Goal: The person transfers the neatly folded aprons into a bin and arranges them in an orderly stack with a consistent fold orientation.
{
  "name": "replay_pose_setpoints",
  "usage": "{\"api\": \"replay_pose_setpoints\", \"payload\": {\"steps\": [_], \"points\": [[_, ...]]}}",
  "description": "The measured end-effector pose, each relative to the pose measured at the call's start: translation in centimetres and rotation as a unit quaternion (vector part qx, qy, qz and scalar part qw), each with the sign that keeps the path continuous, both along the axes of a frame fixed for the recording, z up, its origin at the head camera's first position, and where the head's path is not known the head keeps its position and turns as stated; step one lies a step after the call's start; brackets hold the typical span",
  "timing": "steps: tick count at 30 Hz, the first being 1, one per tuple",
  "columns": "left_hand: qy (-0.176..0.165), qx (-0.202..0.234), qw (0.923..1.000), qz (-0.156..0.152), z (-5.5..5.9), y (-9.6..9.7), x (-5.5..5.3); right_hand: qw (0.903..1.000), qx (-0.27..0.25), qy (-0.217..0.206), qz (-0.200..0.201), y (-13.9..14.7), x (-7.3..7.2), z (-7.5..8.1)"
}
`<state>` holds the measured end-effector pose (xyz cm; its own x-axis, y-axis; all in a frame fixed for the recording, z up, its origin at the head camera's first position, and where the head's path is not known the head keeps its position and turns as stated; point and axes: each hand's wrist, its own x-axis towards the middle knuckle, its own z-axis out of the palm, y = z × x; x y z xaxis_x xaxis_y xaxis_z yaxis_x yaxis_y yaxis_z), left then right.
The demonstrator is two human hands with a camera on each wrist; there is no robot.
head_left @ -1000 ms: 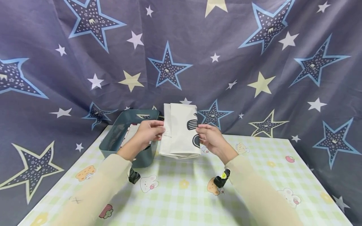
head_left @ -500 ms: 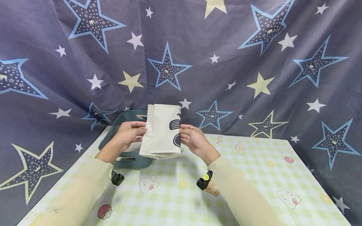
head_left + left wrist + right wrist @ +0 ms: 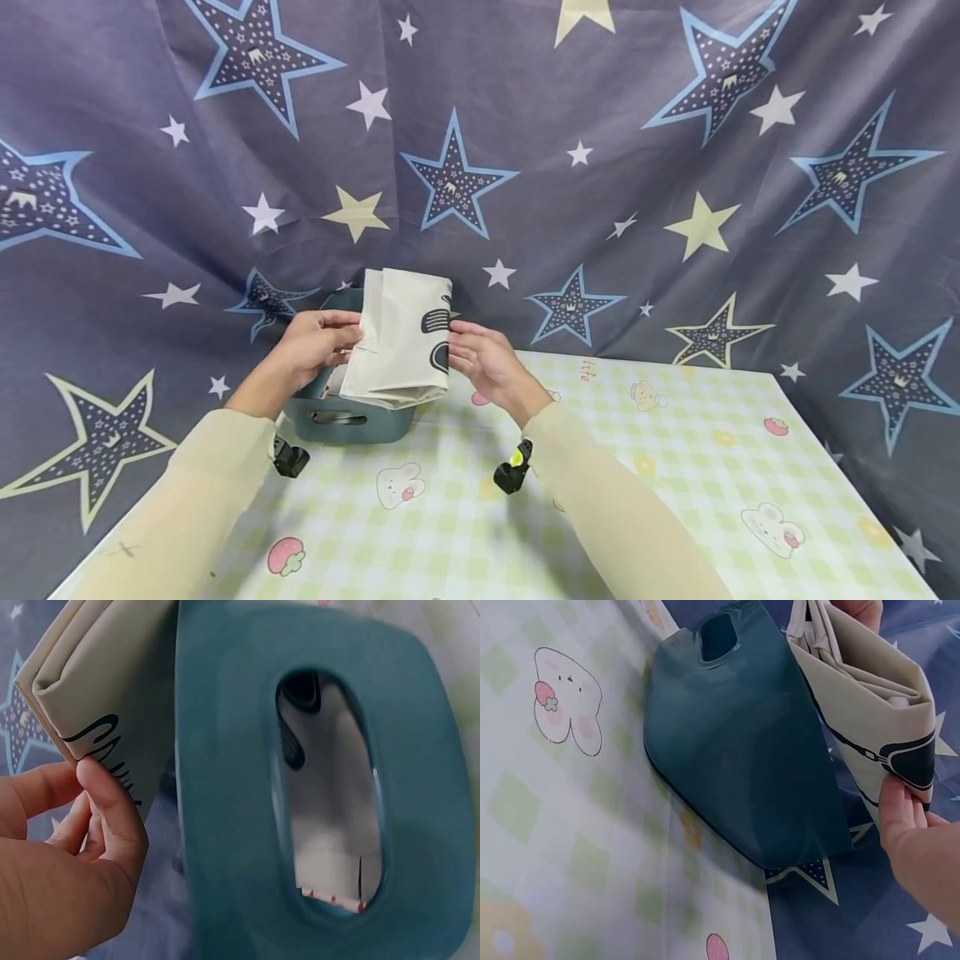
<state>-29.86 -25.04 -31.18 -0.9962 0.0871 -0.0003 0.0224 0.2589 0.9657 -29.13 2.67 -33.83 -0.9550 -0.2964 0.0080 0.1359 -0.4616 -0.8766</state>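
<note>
A folded cream cloth (image 3: pixel 397 350) with black printed shapes is held up between both hands, over the right part of a teal plastic basket (image 3: pixel 348 425). My left hand (image 3: pixel 313 343) pinches its left edge; in the left wrist view the thumb and fingers (image 3: pixel 105 787) meet at the fold, beside dark lettering. At the right edge, my right hand (image 3: pixel 486 360) holds the cloth with its fingertips. The right wrist view shows the layered folds of the cloth (image 3: pixel 862 712) from below, next to the basket wall (image 3: pixel 742 757).
Through the basket's handle slot, another pale cloth (image 3: pixel 334 787) with dark print shows inside. The basket stands at the back left of a table with a green checked cover (image 3: pixel 465 517). A star-patterned curtain (image 3: pixel 540 208) hangs close behind.
Both hands have carried the folded cloth leftward, from beside the basket to over it. The cloth now hides much of the basket's opening.
</note>
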Motion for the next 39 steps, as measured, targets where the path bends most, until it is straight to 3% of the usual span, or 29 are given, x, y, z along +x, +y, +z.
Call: {"api": "replay_pose_setpoints", "payload": {"steps": [11, 21, 34, 39], "points": [[0.008, -0.055, 0.998, 0.029, 1.4, -2.2, -1.0, 0.9977, -0.051, 0.0, 0.046, -2.4, -0.3, 0.7], [0.025, -0.083, 0.9953, 0.043, 1.4, -3.3, -1.7, 0.9954, -0.072, -0.022, 0.06, -4.1, -1.0, 0.3], [0.025, -0.113, 0.9924, 0.043, 0.1, -3.6, -2.8, 0.9991, 0.008, -0.002, 0.042, -4.5, -1.2, 0.2], [0.004, -0.186, 0.9823, 0.015, 0.0, -3.7, -2.7, 0.9968, 0.078, 0.011, 0.014, -4.2, -1.4, -0.1]]}}
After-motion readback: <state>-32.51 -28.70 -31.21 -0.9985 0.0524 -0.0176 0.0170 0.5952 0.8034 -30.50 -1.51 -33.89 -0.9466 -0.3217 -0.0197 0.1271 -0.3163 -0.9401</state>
